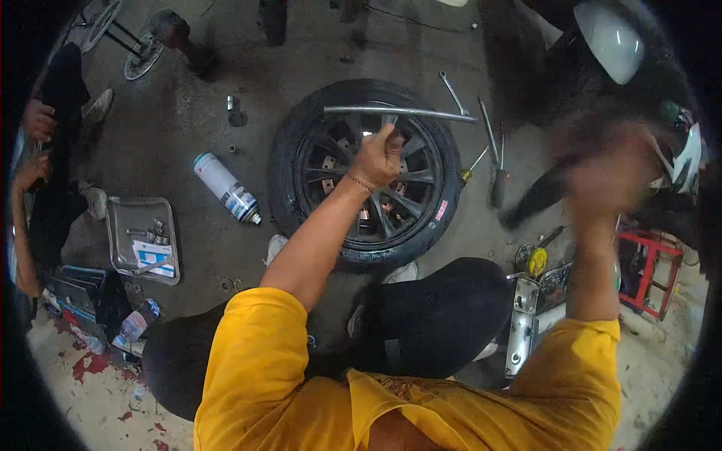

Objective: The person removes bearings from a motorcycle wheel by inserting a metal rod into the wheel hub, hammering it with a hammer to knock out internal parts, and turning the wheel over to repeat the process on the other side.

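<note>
My left hand [378,156] is closed around a long metal bar [398,112] that lies across the top of the wheel [366,174] — a black tyre on a spoked rim, flat on the floor [173,128] in front of my knees. My right hand [602,177] is raised off to the right, well apart from the wheel, and so blurred that I cannot tell whether it is open or closed. Screwdrivers [496,177] and a wrench [453,93] lie just right of the tyre; a spray can [226,188] and a metal tray [142,239] sit to its left on stained concrete. Another person's arms [26,180] show at the left edge.
</note>
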The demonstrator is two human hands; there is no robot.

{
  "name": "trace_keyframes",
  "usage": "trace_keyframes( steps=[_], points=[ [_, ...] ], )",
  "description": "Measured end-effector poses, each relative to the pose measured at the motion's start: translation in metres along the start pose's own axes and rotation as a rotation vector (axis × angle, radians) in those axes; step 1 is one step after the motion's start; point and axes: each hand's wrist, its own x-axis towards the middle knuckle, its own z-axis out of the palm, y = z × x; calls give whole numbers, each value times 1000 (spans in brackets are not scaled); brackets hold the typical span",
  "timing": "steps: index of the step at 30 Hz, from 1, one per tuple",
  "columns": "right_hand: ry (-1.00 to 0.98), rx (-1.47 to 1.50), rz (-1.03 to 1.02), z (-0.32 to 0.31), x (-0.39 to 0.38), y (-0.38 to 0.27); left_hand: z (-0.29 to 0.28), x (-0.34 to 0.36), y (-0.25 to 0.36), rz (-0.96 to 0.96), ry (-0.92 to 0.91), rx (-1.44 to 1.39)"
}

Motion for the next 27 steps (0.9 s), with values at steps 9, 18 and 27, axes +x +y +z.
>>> trace_keyframes(
  steps=[9,18,27],
  points=[
    [-54,941,341,-11,-58,-56,0,-16,-16,65,65,40],
    [-358,734,1221,176,-289,-162,-60,46,94,-82,233,-625],
    [-721,450,1049,182,-300,-218,-158,24,128,-493,-587,429]
  ],
)
